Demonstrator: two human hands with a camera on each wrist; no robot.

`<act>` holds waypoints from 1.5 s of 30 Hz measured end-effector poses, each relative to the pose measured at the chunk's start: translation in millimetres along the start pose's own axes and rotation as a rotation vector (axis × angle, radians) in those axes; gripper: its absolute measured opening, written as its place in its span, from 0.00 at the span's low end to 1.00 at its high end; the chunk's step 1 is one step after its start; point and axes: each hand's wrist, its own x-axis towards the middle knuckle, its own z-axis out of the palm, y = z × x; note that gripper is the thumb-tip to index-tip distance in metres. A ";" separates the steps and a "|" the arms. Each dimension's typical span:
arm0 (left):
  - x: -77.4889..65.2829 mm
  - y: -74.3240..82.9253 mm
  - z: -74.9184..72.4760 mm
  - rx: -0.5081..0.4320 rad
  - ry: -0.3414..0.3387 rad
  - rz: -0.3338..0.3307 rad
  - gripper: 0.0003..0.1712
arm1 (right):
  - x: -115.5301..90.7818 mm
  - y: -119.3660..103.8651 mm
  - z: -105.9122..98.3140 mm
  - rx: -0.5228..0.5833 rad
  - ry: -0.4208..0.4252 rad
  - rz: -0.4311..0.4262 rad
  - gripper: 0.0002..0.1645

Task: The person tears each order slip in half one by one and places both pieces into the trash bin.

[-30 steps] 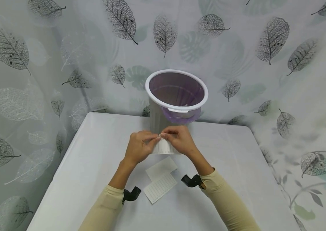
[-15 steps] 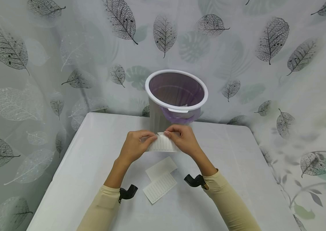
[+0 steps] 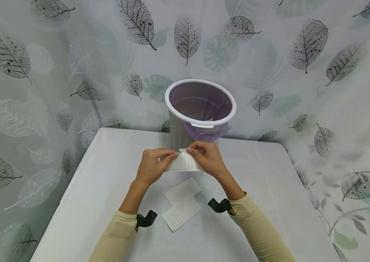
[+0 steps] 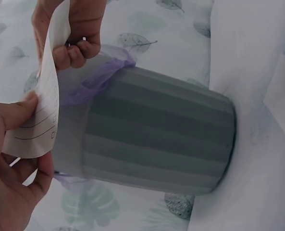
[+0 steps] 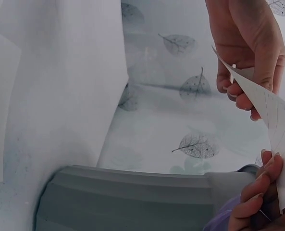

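Observation:
A lined paper slip (image 3: 183, 163) with small checkboxes is held up between both hands, slightly bowed. My left hand (image 3: 151, 164) pinches it near its upper left edge, thumb on the near face. At the upper right, my right hand (image 3: 208, 159) pinches the same slip between thumb and fingers. Between the two grips, the top edge looks uneven, perhaps nicked. In the left wrist view the lined face of the slip (image 4: 41, 115) shows ruled lines and boxes. On the table below lie a plain slip (image 3: 183, 191) and a lined slip (image 3: 181, 214), overlapping.
A grey waste bin (image 3: 179, 133) with a white rim and a purple liner (image 3: 204, 133) stands at the back, just beyond the hands. Something pale shows inside it. The white-covered table (image 3: 257, 174) meets leaf-patterned curtains (image 3: 270, 54) behind and at the sides.
The fingertips, close together at the top edge a second ago, have moved a little apart. The held slip has risen slightly and shows more of its lined face.

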 end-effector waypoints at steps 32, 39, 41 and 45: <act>2.8 4.8 0.8 -0.022 0.065 0.078 0.05 | 0.0 4.5 0.1 -0.014 0.076 0.042 0.04; 1.3 5.1 1.8 -0.017 0.070 0.091 0.05 | -1.1 5.8 0.3 -0.020 0.084 0.031 0.04; 1.0 4.8 2.1 -0.015 0.074 0.094 0.05 | -1.4 6.0 0.3 -0.021 0.085 0.032 0.04; 0.4 4.4 2.5 -0.015 0.082 0.099 0.05 | -1.7 6.2 0.1 -0.021 0.085 0.036 0.04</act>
